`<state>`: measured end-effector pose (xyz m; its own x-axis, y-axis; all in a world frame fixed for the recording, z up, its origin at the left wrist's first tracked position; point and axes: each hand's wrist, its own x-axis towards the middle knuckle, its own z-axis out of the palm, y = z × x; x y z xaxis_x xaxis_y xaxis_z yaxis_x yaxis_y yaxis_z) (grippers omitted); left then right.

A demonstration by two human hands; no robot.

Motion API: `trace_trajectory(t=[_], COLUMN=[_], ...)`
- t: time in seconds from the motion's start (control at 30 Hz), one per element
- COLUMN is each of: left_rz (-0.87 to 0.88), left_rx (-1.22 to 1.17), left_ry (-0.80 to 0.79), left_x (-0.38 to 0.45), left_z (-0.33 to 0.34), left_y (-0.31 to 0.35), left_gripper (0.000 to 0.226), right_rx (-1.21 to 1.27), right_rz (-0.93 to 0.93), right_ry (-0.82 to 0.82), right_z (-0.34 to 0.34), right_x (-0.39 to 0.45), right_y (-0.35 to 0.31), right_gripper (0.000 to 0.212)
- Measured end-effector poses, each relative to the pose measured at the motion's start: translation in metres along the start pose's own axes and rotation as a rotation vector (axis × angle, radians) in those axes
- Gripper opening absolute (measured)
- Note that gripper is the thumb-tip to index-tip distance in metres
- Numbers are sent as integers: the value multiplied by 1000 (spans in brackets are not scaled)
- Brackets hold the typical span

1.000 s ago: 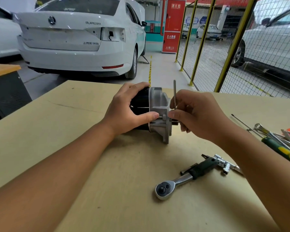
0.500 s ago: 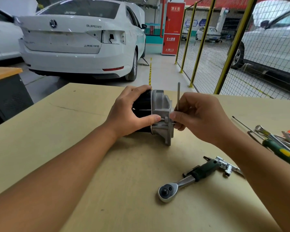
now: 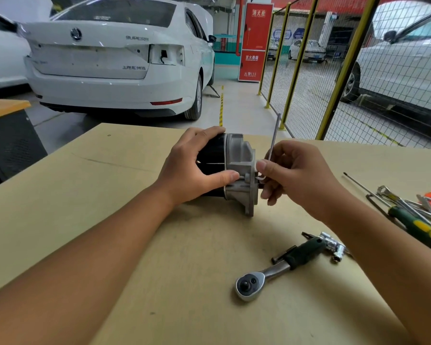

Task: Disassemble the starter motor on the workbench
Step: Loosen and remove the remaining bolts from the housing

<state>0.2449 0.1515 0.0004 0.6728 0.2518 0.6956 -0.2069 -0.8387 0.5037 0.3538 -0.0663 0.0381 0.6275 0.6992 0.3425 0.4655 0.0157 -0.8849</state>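
Black-bodied starter motor with cast grey aluminium end housing [image 3: 237, 170] lies on its side, mid-workbench, housing facing right. Left hand [image 3: 192, 168] wraps the black body, thumb pressed on the housing edge. Right hand [image 3: 294, 175] pinches a thin L-shaped steel hex key [image 3: 274, 138], long arm pointing up, short end at the housing face. Tan board workbench [image 3: 110, 207] underneath. Nearer, right: chrome ratchet wrench with black grip [image 3: 276, 267], small chrome socket [image 3: 335, 247] beside it. Far right: green-and-yellow-handled screwdriver [image 3: 418, 227].
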Motion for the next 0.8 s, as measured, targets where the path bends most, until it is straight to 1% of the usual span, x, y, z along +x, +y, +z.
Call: trace_trajectory(t=[0.13,0.2,0.37,0.5,0.6,0.7,0.8], left_rz=[4,6,12,15,13,11,8], left_rx=[-4,-5,-7,1,1,-7,-7], left_ry=[0,1,7,3,7,8,5], left_x=[0,0,0,0,0,0,0], left_z=[1,1,1,2,2,1,1], left_y=[0,0,-1,-2,-1,0,0], left_gripper=[88,88,87,87,88,88,89], right_rx=[31,6,-74,-147,-194,-150,-121], right_rz=[23,-2,-36,-110,-132,-140,-202], right_ry=[-13,13,72,50,57,41,-8], right_z=[-1,0,4,4,6,6,2], right_x=[1,1,3,1,0,1,0], right_y=[4,5,2,-1,-2,-1,0], right_gripper=[14,11,14,14,15,16,18])
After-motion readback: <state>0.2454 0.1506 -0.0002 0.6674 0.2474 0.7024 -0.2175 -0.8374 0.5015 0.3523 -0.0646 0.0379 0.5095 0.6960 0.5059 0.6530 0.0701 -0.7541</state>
